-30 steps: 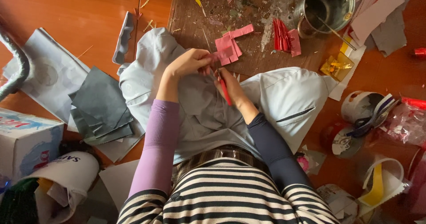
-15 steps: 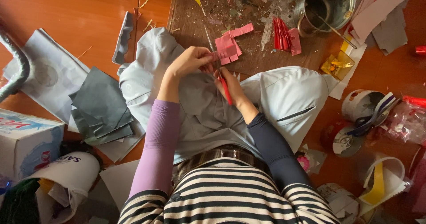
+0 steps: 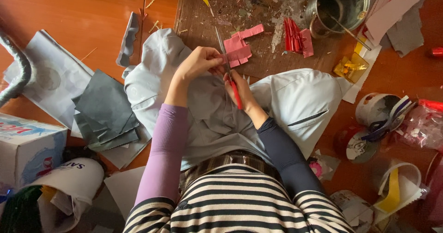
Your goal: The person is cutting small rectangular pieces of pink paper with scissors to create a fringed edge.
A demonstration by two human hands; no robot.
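Pink paper strip [image 3: 237,54] is pinched in our left hand [image 3: 199,63] fingers; our right hand [image 3: 240,87] fingers grip red-handled scissors [image 3: 229,71], blades at the strip, above the grey cloth [image 3: 212,117].

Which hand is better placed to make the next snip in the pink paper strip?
Right. The right hand already holds the red-handled scissors with blades at the pink paper strip; the left hand pinches the strip.
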